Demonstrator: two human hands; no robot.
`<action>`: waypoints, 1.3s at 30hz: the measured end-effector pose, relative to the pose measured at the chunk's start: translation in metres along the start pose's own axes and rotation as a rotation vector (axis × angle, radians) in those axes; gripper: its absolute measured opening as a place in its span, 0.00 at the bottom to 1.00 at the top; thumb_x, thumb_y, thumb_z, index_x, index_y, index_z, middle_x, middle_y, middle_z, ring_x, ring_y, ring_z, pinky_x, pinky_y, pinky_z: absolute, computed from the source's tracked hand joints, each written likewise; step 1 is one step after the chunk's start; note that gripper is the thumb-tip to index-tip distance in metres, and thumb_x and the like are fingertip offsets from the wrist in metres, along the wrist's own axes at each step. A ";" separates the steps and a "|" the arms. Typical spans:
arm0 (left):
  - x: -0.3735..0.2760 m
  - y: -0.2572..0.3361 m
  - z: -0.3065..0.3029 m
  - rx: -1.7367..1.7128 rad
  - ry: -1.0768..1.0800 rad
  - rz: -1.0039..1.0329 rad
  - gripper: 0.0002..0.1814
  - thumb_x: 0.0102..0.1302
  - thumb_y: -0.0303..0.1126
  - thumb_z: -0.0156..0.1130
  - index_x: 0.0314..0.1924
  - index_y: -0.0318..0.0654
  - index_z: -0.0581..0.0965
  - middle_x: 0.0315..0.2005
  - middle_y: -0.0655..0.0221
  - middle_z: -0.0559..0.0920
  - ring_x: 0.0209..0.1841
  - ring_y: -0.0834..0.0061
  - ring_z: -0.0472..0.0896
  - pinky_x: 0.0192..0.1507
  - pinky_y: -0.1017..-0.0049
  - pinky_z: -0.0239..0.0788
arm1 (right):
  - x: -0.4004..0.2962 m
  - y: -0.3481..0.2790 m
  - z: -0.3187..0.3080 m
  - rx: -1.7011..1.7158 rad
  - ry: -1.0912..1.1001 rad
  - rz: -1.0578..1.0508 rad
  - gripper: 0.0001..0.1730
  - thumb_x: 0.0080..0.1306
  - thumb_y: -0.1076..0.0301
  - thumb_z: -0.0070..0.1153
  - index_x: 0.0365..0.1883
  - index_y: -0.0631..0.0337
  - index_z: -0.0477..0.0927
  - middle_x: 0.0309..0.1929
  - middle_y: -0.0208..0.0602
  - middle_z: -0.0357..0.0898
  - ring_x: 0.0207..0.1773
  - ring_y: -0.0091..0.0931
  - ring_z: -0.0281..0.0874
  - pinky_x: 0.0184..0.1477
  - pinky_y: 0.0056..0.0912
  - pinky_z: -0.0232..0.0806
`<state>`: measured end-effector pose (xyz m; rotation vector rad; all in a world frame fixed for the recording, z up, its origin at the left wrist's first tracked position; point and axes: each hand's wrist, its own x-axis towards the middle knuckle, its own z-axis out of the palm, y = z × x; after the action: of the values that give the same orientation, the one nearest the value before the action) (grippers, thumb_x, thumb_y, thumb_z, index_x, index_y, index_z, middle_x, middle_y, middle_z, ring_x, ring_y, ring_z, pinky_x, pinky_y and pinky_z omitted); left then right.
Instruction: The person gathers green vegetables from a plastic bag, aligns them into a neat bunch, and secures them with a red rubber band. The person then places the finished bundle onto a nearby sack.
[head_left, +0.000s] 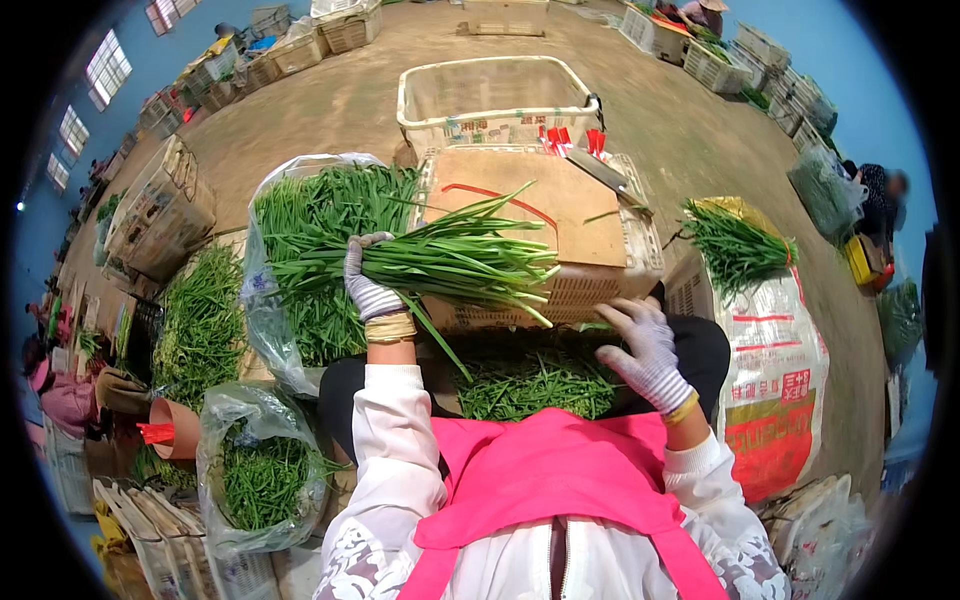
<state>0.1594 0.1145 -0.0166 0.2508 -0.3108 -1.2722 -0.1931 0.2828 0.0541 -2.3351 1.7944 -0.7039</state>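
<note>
My left hand (370, 281), in a striped knit glove, is closed around a thick bunch of long green leafy stalks (465, 262), whose pale cut ends point right. The bunch lies partly over a wooden board (499, 176) on an upturned plastic crate. My right hand (641, 341), gloved too, is held with its fingers apart just right of the crate's near edge and holds nothing. A red tie strip (536, 210) curves on the board, and a broad-bladed knife (607, 178) rests at the board's far right corner by several red strips.
An open white plastic basket (499, 120) stands beyond the board. Plastic bags of greens (337, 184) are on the left; loose greens (532, 386) lie between my legs. At right, a tied bunch (739, 244) rests on a printed sack (772, 375). Other people sit along the walls.
</note>
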 end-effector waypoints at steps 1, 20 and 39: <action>-0.006 -0.007 0.010 -0.060 -0.043 -0.005 0.05 0.61 0.34 0.60 0.33 0.43 0.77 0.30 0.68 0.80 0.37 0.66 0.78 0.49 0.63 0.70 | 0.008 -0.008 0.000 0.171 -0.034 -0.006 0.28 0.53 0.55 0.62 0.55 0.46 0.77 0.56 0.42 0.71 0.61 0.43 0.63 0.63 0.42 0.56; -0.017 -0.006 0.023 -0.289 -0.230 0.079 0.05 0.61 0.27 0.59 0.38 0.42 0.77 0.28 0.69 0.78 0.36 0.67 0.74 0.52 0.64 0.65 | 0.055 -0.031 0.064 1.453 -0.042 0.542 0.15 0.61 0.67 0.58 0.45 0.64 0.80 0.42 0.31 0.80 0.48 0.25 0.74 0.53 0.27 0.64; -0.022 -0.027 0.042 -0.314 -0.140 -0.118 0.05 0.56 0.29 0.62 0.34 0.47 0.78 0.28 0.71 0.82 0.36 0.67 0.79 0.65 0.37 0.45 | 0.047 -0.023 0.050 0.964 0.463 0.118 0.02 0.63 0.73 0.59 0.33 0.60 0.82 0.39 0.32 0.81 0.49 0.26 0.74 0.54 0.27 0.64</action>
<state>0.1145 0.1275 0.0116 -0.0895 -0.2134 -1.4377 -0.1422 0.2360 0.0319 -1.4725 1.2229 -1.7051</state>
